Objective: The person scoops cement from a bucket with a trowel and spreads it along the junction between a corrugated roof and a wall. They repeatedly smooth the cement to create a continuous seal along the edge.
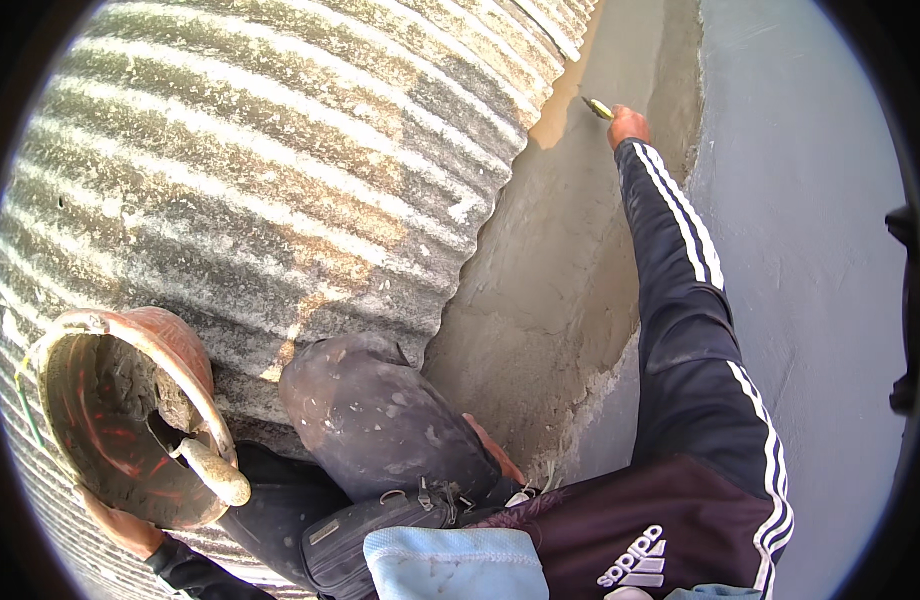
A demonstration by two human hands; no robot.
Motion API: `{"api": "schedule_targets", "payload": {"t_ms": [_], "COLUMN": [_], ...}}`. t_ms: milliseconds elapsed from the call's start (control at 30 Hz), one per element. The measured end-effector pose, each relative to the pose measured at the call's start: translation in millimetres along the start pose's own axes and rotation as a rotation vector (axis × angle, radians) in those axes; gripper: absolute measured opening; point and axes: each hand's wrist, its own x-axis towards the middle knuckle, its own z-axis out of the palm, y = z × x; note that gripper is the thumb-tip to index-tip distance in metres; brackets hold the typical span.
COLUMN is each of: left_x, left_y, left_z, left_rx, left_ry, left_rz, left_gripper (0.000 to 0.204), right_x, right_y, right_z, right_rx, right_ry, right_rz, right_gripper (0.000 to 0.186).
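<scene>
My right arm is stretched far ahead, and my right hand is closed round a small tool with a yellow-green body and a dark tip. Its exact kind is too small to tell. The tool is over a strip of smooth wet-looking mortar between the roof sheets and a grey wall. At the lower left my left hand grips the lower side of a tilted orange bucket, fingers partly hidden behind it. Inside the bucket are grey mortar and a trowel with a pale, mortar-smeared handle.
Corrugated roof sheets fill the left side, their wavy edge meeting the mortar strip. A smooth grey wall runs along the right. My bent knee in dusty dark trousers rests near the sheet edge. A dark object shows at the far right.
</scene>
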Motion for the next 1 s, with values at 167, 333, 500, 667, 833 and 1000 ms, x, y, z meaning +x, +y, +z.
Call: {"api": "schedule_targets", "payload": {"t_ms": [167, 333, 500, 667, 833, 1000], "left_x": [6.5, 2.7, 5.5, 5.1, 2.8, 1.0], "left_y": [7.0, 12.5, -0.1, 1.3, 11.9, 12.0], "left_z": [0.3, 2.2, -3.5, -1.5, 1.2, -2.2], "left_rx": [-0.137, -0.378, -0.108, -0.169, -0.34, -0.376], "left_ry": [-0.031, 0.007, -0.024, 0.008, 0.022, -0.014], "left_rz": [-0.121, -0.242, -0.125, -0.147, -0.3, -0.319], "left_gripper": [0.049, 0.05, 0.047, 0.047, 0.049, 0.048], "right_x": [-28.6, -24.9, 3.9, -20.7, -110.4, -203.1], "right_y": [-5.4, -4.6, -14.1, -28.0, -30.7, -36.3], "right_z": [1.1, -35.2, -9.0, 17.0, -5.2, 9.5], "right_rx": [-0.071, 0.151, 0.015, 0.023, 0.003, 0.142], "right_ry": [-0.357, -0.671, 0.027, -0.179, -0.592, -0.784], "right_rz": [-0.111, 0.054, -0.038, -0.053, -0.127, -0.104], "right_gripper": [0.032, 0.035, 0.032, 0.032, 0.038, 0.04]}}
